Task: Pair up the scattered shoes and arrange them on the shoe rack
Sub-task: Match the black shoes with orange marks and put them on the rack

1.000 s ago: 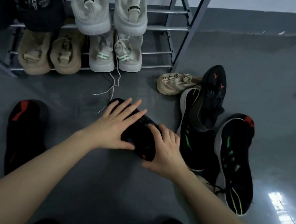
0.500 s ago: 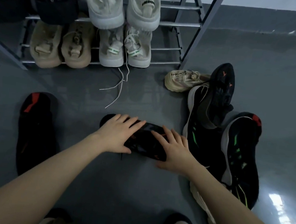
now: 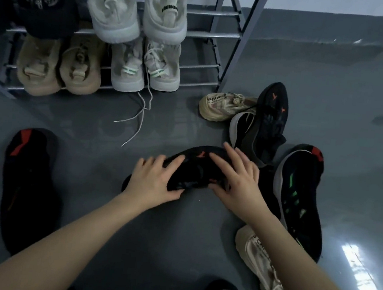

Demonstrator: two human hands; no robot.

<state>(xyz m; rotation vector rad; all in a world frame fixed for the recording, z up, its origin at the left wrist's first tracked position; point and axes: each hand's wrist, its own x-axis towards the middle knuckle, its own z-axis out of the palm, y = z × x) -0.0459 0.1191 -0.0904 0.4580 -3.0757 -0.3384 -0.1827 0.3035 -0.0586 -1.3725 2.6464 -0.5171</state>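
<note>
Closest in, a beige shoe (image 3: 265,266) lies by the right forearm, laces trailing, and one black shoe with a red patch (image 3: 28,184) sits alone on the floor (image 3: 152,235) off to the left. In the middle, both hands are on a black shoe (image 3: 195,169) with small orange marks, lying sideways on the floor. The left hand (image 3: 153,181) has its thumb tucked under the near edge and its fingers over the top, so it's gripping one end; the right hand (image 3: 239,178) does the same at the other end, fingers (image 3: 232,154) spread across the upper and thumb at the collar. If I were doing this, I'd squeeze from both ends so the soft upper doesn't fold, lift it flat, and carry it straight to its twin instead of dragging it. The twin looks like the black shoe with orange marks (image 3: 272,110) leaning on a white-soled shoe (image 3: 244,131) just past the right hand. Next to that pile is a black shoe with green stripes (image 3: 298,198), and a second beige shoe (image 3: 223,105) sits near the rack foot. Farthest back, the rack (image 3: 221,34) already holds tan slippers (image 3: 59,69), pale sneakers (image 3: 144,71) with a loose lace hanging to the floor, and more pairs above. The free space on the rails is at the right end, so I'd aim there, toes in, and watch that lace.
</note>
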